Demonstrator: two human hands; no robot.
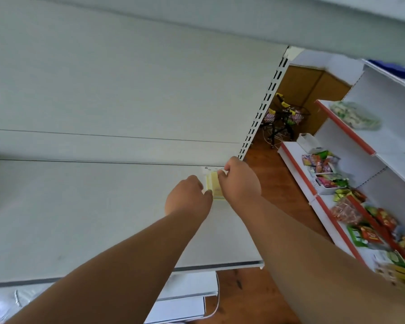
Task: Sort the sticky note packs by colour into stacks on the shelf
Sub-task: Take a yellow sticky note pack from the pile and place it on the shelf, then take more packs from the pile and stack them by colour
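A pale yellow sticky note pack [214, 185] lies at the far right end of the white shelf [91, 206], close to the back panel. My left hand [188, 195] holds its left edge with curled fingers. My right hand [240, 180] pinches its right and far edge. Both arms reach out over the shelf from below. Much of the pack is hidden between the two hands. No other packs show.
A slotted white upright [263, 106] ends the shelf unit on the right. Beyond it are wooden floor [278, 183], a small cart [284, 119], and a red-edged shelf unit [337, 206] with snack packets. A lower shelf [187, 293] juts out under the front edge.
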